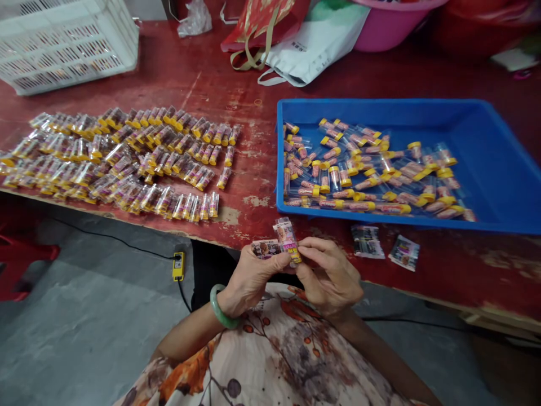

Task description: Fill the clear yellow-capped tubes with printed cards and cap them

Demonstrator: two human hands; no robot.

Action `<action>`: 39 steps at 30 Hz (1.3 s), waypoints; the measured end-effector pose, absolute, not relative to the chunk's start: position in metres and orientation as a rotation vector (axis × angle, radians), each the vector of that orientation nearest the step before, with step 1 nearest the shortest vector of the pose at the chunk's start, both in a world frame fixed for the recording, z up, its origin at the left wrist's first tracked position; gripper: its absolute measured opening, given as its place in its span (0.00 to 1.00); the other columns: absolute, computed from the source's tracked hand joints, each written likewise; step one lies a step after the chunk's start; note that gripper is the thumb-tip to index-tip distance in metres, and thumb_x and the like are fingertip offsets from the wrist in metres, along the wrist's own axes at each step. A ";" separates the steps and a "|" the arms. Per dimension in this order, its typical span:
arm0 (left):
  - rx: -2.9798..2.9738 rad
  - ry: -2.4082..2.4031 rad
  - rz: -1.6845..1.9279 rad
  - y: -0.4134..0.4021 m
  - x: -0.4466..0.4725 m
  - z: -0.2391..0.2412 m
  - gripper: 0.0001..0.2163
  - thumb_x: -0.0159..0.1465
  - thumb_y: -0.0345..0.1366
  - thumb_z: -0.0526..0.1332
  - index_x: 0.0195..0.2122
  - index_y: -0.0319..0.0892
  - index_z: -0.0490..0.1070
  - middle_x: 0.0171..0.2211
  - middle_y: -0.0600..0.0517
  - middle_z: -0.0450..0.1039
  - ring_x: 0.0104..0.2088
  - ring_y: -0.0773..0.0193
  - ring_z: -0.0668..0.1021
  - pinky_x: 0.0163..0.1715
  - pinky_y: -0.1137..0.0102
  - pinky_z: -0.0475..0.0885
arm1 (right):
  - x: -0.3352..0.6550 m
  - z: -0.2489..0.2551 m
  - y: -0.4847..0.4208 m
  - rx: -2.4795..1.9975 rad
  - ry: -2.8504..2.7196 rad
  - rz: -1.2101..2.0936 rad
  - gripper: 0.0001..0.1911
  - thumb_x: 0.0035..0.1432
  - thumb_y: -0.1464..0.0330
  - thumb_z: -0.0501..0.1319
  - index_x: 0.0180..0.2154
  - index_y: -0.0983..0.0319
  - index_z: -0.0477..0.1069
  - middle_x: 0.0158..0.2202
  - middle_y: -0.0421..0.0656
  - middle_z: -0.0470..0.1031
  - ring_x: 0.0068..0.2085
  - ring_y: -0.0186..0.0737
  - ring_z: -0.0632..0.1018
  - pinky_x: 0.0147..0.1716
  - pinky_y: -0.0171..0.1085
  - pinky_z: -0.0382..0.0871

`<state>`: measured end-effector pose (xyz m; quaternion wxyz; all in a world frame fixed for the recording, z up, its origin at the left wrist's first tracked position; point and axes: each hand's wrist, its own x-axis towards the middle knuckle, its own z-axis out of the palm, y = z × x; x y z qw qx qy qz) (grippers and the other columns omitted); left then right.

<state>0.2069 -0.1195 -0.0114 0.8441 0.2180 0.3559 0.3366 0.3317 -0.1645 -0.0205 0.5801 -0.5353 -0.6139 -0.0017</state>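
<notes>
My left hand (251, 273), with a green bangle at its wrist, is closed on some small printed wrappers (265, 248). A clear capped tube (287, 239) in a printed wrapper stands out above its thumb, yellow end down. The fingers of my right hand (327, 276) are bent in and pinch that tube near its lower end. Both hands are held just off the table's front edge. To the right on the table lie two small piles of flat printed wrappers, a dark pile (367, 242) and a lighter pile (404, 252).
A blue tray (486, 163) holds many yellow-capped tubes with pinkish contents. Rows of wrapped tubes (164, 160) cover the left of the worn red table (249, 169). Behind are a white crate (76, 48), bags (313, 42) and a pink basin (389, 25). A yellow power strip (178, 266) hangs below.
</notes>
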 end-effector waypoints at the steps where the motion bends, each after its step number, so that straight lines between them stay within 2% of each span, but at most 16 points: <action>1: 0.458 0.755 0.710 -0.119 0.207 -0.011 0.12 0.47 0.35 0.74 0.30 0.37 0.78 0.28 0.52 0.78 0.27 0.68 0.76 0.32 0.72 0.73 | 0.332 -0.021 -0.165 -1.257 -1.432 -0.012 0.17 0.52 0.79 0.61 0.43 0.59 0.73 0.39 0.45 0.75 0.37 0.39 0.78 0.32 0.38 0.75; 6: 0.450 0.799 0.692 -0.118 0.207 -0.012 0.14 0.45 0.37 0.75 0.30 0.37 0.78 0.28 0.52 0.77 0.26 0.68 0.76 0.33 0.71 0.72 | 0.331 -0.030 -0.166 -1.315 -1.436 0.005 0.17 0.53 0.77 0.61 0.44 0.56 0.72 0.39 0.45 0.75 0.37 0.41 0.78 0.32 0.40 0.76; 10: 0.479 0.810 0.707 -0.115 0.205 -0.015 0.15 0.45 0.38 0.75 0.31 0.37 0.78 0.28 0.51 0.77 0.27 0.67 0.76 0.32 0.71 0.71 | 0.336 -0.032 -0.166 -1.274 -1.467 0.103 0.17 0.53 0.77 0.62 0.45 0.58 0.72 0.40 0.46 0.75 0.39 0.41 0.77 0.34 0.41 0.75; 13: 0.535 0.834 0.718 -0.110 0.202 -0.015 0.13 0.46 0.39 0.74 0.30 0.37 0.78 0.25 0.52 0.76 0.24 0.68 0.74 0.31 0.71 0.71 | 0.348 -0.025 -0.163 -1.267 -1.474 0.427 0.16 0.53 0.74 0.63 0.45 0.60 0.72 0.42 0.47 0.75 0.37 0.40 0.77 0.37 0.41 0.75; 17: 0.713 0.828 0.712 -0.101 0.196 -0.013 0.10 0.49 0.38 0.73 0.26 0.36 0.78 0.22 0.51 0.75 0.23 0.68 0.73 0.29 0.72 0.69 | 0.359 -0.011 -0.143 -1.350 -1.235 0.833 0.13 0.56 0.66 0.63 0.44 0.61 0.72 0.39 0.46 0.76 0.30 0.34 0.76 0.28 0.34 0.73; 21: 0.850 0.787 0.731 -0.091 0.187 -0.009 0.12 0.48 0.39 0.73 0.30 0.37 0.80 0.24 0.51 0.77 0.25 0.67 0.74 0.32 0.71 0.69 | 0.352 0.002 -0.112 -1.412 -1.167 1.011 0.19 0.45 0.62 0.70 0.39 0.63 0.74 0.30 0.43 0.78 0.30 0.38 0.78 0.29 0.35 0.74; 24: 0.859 0.793 0.764 -0.081 0.181 -0.008 0.14 0.47 0.40 0.73 0.31 0.36 0.80 0.26 0.49 0.78 0.27 0.65 0.76 0.33 0.71 0.70 | 0.341 0.010 -0.090 -1.421 -1.140 1.135 0.19 0.41 0.63 0.71 0.36 0.64 0.74 0.29 0.43 0.78 0.29 0.37 0.77 0.28 0.34 0.73; 28: 0.713 0.868 0.855 -0.064 0.170 -0.012 0.16 0.49 0.43 0.72 0.32 0.34 0.78 0.25 0.49 0.77 0.23 0.67 0.76 0.27 0.74 0.70 | 0.331 0.017 -0.039 -1.428 -1.087 1.258 0.18 0.37 0.65 0.70 0.34 0.64 0.75 0.27 0.41 0.76 0.24 0.33 0.74 0.21 0.31 0.66; 31: 0.508 0.913 0.957 -0.056 0.156 -0.014 0.18 0.53 0.46 0.69 0.36 0.34 0.75 0.28 0.47 0.77 0.24 0.67 0.77 0.26 0.74 0.72 | 0.327 0.019 0.033 -1.579 -1.103 1.178 0.13 0.41 0.67 0.68 0.32 0.65 0.73 0.20 0.37 0.70 0.18 0.27 0.66 0.16 0.29 0.58; 33: 0.377 0.910 0.994 -0.058 0.144 -0.015 0.16 0.55 0.45 0.68 0.35 0.35 0.73 0.28 0.48 0.76 0.26 0.65 0.78 0.28 0.71 0.75 | 0.323 0.017 0.089 -1.671 -1.096 1.071 0.08 0.45 0.71 0.67 0.29 0.67 0.71 0.17 0.34 0.65 0.17 0.25 0.63 0.16 0.28 0.57; 36: 0.241 0.872 0.959 -0.068 0.128 -0.016 0.14 0.57 0.41 0.65 0.37 0.36 0.71 0.30 0.47 0.76 0.30 0.59 0.80 0.29 0.66 0.77 | 0.314 0.009 0.159 -1.809 -1.090 0.945 0.08 0.57 0.68 0.63 0.32 0.68 0.70 0.24 0.38 0.70 0.22 0.26 0.68 0.21 0.28 0.64; 39: 0.232 0.890 0.858 -0.079 0.119 -0.021 0.12 0.58 0.39 0.63 0.40 0.36 0.70 0.31 0.45 0.76 0.30 0.58 0.79 0.22 0.67 0.76 | 0.302 -0.003 0.200 -1.948 -1.126 0.829 0.14 0.63 0.62 0.59 0.42 0.67 0.70 0.37 0.42 0.73 0.33 0.32 0.75 0.32 0.35 0.73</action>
